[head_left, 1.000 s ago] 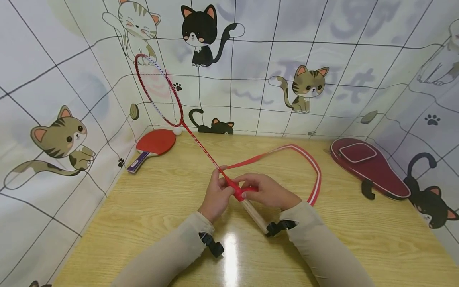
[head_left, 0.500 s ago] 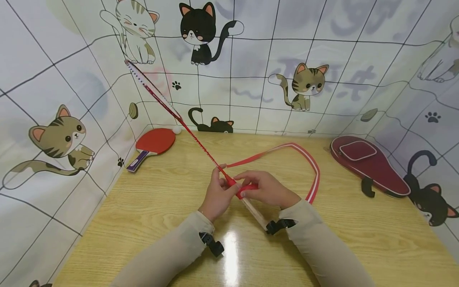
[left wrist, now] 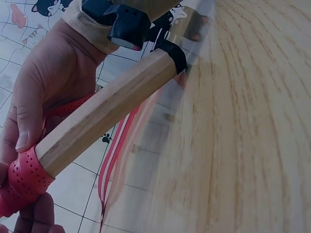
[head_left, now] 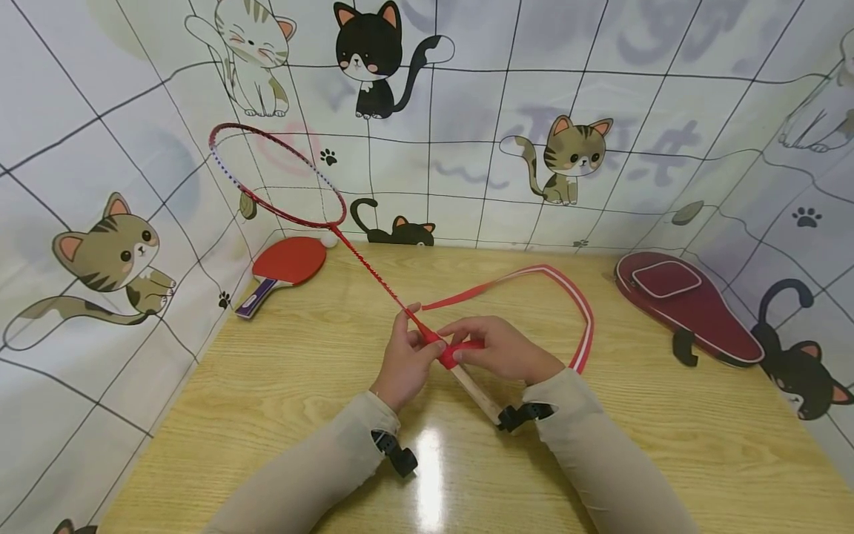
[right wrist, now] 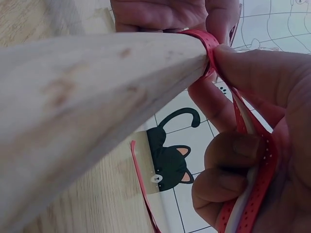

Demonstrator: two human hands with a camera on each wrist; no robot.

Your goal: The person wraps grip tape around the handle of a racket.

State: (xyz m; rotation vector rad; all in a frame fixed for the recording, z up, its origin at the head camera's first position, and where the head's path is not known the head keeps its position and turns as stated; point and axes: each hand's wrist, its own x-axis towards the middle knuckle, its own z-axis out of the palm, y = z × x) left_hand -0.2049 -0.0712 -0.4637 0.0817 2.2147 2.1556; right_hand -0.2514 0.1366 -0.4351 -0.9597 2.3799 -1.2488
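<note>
A red badminton racket (head_left: 367, 265) slants from the hands toward the back left, its oval head raised off the table. My left hand (head_left: 403, 363) holds it at the top of the handle, thumb resting on the red wrap. Below that wrap the handle is bare wood (left wrist: 112, 107), with a black band at its butt end. Perforated red grip tape (right wrist: 206, 46) circles the upper handle. Between thumb and fingers my right hand (head_left: 507, 352) pinches this tape close to the wood. The tape's loose length, red with a white stripe, runs through the right palm and loops over the table.
A red table tennis bat (head_left: 290, 261) lies at the back left, a white ball (head_left: 329, 241) beside it. On the right is a dark red racket case (head_left: 687, 304). Cat-patterned cloth walls (head_left: 467, 163) border the wooden table (head_left: 300, 371).
The racket has turned about its shaft: its head went from a steep tilt through edge-on to a flatter face. Both hands stay at the same part of the handle.
</note>
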